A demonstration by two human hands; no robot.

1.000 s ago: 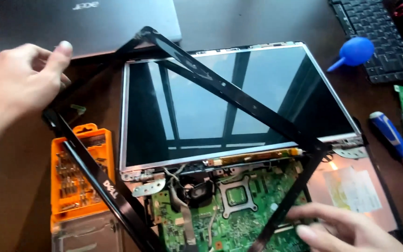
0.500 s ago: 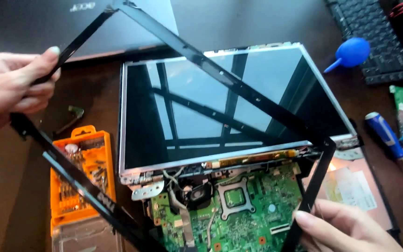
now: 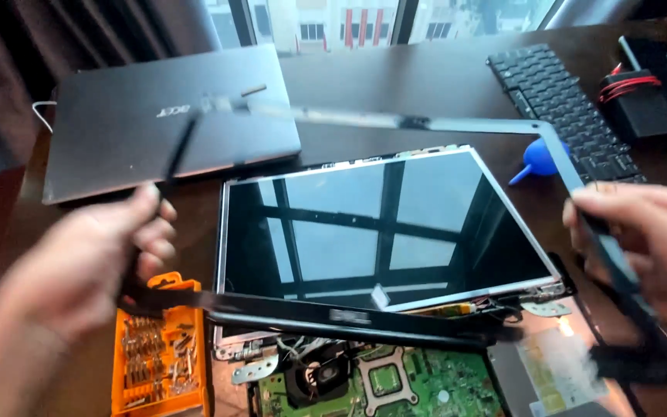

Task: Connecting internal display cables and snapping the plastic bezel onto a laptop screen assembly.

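1. Nearest, a green circuit board (image 3: pixel 384 382) lies exposed at the bottom edge, with an orange bit case (image 3: pixel 160 363) to its left on the surface (image 3: pixel 441 85).
2. The black screen bezel (image 3: pixel 333 313) is held up over the bare display panel (image 3: pixel 380 228), its long near bar running left to right. The left hand (image 3: pixel 90 262) has its fingers closed on the left side, and the right hand (image 3: pixel 654 247) pinches the right side.
3. Farther off lie a closed dark laptop (image 3: pixel 164 127) at left, a blue dust blower (image 3: pixel 538 158) and a loose keyboard (image 3: pixel 565 108) at right.
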